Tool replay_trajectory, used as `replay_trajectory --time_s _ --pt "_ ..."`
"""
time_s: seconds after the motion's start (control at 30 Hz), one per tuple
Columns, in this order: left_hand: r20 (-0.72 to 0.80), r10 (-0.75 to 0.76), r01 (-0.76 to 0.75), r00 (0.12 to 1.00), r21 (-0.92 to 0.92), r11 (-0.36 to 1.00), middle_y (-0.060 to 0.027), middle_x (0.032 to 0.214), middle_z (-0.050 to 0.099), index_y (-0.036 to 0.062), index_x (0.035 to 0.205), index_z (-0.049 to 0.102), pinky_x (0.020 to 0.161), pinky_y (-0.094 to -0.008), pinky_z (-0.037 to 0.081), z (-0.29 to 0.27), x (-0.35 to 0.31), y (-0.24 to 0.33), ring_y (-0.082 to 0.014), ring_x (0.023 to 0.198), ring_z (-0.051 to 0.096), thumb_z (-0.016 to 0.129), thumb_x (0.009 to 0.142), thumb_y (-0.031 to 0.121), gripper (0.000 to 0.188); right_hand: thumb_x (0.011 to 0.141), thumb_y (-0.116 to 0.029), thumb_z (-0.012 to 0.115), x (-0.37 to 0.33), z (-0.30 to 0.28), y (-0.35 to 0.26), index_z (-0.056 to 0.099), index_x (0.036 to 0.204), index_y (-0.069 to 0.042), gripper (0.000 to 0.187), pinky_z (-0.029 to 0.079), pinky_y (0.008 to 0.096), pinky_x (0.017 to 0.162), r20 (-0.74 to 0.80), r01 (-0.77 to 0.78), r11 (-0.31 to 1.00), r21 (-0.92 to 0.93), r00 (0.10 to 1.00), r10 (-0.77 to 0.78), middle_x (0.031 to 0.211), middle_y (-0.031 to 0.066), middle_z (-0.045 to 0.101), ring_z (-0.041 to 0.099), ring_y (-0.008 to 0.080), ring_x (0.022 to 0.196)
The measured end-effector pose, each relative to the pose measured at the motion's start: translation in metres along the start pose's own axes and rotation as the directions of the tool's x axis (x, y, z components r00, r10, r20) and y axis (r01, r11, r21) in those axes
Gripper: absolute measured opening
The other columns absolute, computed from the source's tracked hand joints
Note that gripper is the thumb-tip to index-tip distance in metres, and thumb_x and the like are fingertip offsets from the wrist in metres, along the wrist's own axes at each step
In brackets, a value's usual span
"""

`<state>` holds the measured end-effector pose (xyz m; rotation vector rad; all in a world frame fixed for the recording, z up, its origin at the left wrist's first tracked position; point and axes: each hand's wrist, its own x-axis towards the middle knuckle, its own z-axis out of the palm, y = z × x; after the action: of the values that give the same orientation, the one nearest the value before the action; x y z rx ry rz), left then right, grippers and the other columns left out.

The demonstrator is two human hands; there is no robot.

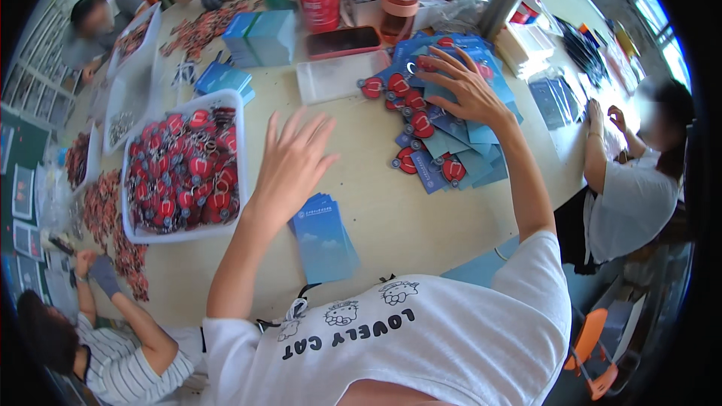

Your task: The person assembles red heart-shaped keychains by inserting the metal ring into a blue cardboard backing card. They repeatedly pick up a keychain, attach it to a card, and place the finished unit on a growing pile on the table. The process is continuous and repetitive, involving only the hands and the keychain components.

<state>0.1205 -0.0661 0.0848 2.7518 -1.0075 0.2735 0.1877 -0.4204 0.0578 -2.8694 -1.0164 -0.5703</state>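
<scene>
broadly, a pale table spreads beneath a loose heap of blue cards on the right and a filled white bin on the left. the right hand lies fingers fanned over the heap; whether it grips anything, i cannot tell. the left hand, splayed and seemingly empty, is near a small card stack. red charms sit atop the heap and could slide off if a palm tilts its uneven layers.

In the upper right, your right hand is over blue cards and red keychains; left of centre, your spread left hand is near a white bin on the worktop.
</scene>
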Motion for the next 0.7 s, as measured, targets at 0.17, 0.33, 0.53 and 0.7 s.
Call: replay_trajectory --time_s 0.17,0.33,0.53,0.7 --pt "-0.07 -0.152 0.16 0.986 0.136 0.978 -0.0138 0.144 0.036 0.0076 0.137 0.043 0.11 -0.0602 0.014 0.074 0.068 -0.022 -0.0358 0.139 0.022 0.062 0.085 0.042 0.065 0.082 -0.04 0.064 0.025 -0.021 -0.067 0.06 0.122 -0.018 0.045 0.019 0.0488 0.114 0.071 0.151 0.982 0.11 0.985 -0.159 0.136 0.0062 0.05 0.037 0.0239 0.133" --pt "0.035 -0.199 0.195 0.979 0.101 0.976 -0.0136 0.151 0.025 0.0233 0.143 0.037 0.108 -0.0662 0.008 0.131 0.093 -0.066 -0.0351 0.143 0.009 0.058 0.085 0.05 0.067 0.082 -0.038 0.064 -0.002 -0.005 -0.051 0.057 0.126 -0.018 0.048 0.02 0.0502 0.113 0.181 0.077 0.989 0.127 0.978 -0.099 0.14 0.0054 0.046 0.036 0.0239 0.134" --pt "0.053 -0.269 0.271 0.962 -0.041 0.962 -0.0129 0.152 0.023 0.0305 0.141 0.039 0.107 -0.0669 0.012 0.14 0.091 -0.094 -0.037 0.142 0.012 0.059 0.083 0.053 0.065 0.078 -0.031 0.064 -0.014 -0.014 -0.025 0.055 0.127 -0.017 0.052 0.022 0.05 0.113 0.244 0.136 0.975 0.176 0.953 -0.177 0.139 0.0069 0.047 0.037 0.024 0.134" --pt "0.093 -0.267 0.268 0.959 -0.003 0.963 -0.0205 0.152 0.021 0.0247 0.144 0.035 0.104 -0.0725 0.003 0.138 0.096 -0.095 -0.0397 0.142 0.01 0.065 0.08 0.041 0.072 0.076 -0.038 0.063 -0.018 -0.021 -0.017 0.054 0.13 -0.015 0.06 0.021 0.0522 0.112 0.306 0.137 0.97 0.202 0.932 -0.195 0.14 0.0103 0.045 0.038 0.0296 0.133"
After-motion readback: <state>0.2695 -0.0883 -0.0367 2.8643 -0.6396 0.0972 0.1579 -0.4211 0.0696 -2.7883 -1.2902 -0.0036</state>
